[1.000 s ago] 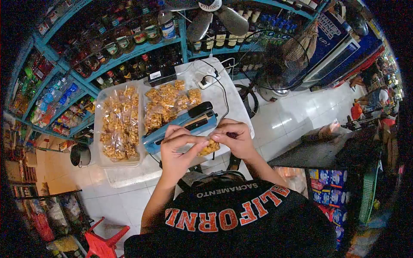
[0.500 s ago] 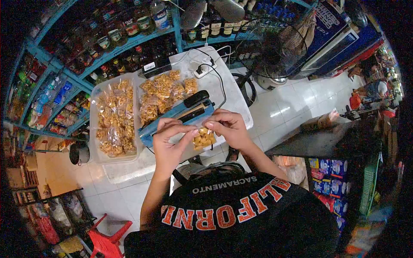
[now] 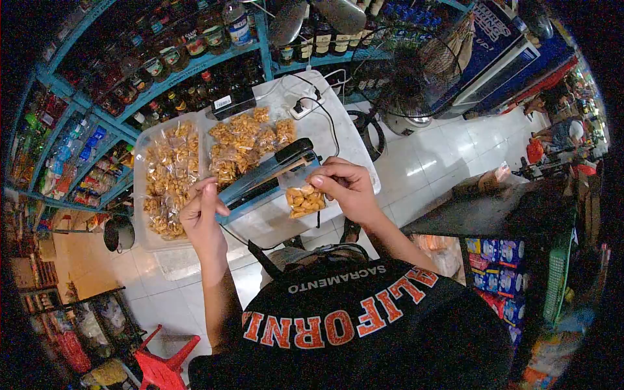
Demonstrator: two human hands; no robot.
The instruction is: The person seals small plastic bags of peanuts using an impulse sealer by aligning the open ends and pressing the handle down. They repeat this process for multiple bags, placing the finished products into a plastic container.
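Note:
My right hand (image 3: 343, 186) pinches the top corner of a small clear bag of golden-brown snacks (image 3: 304, 200), which hangs over the near side of the table. My left hand (image 3: 205, 211) is raised beside the tub, its fingers close together; whether anything thin is between them is too small to tell. Between my hands lies a blue bar sealer (image 3: 250, 195) with a black end. Behind it several filled snack bags (image 3: 244, 140) are piled on the white table (image 3: 335, 123). A clear plastic tub (image 3: 203, 140) full of similar bags is at the left.
A white power strip (image 3: 301, 110) with black cables sits at the table's back. Blue shelves (image 3: 188, 68) of bottles stand behind. A fan (image 3: 416, 71) is at the back right, a red stool (image 3: 166, 364) at the lower left, and a dark counter (image 3: 481, 211) at the right.
My left hand has let go of the small bag and moved left toward the tub. The bag now hangs from my right hand alone, a little lower and farther left at its top.

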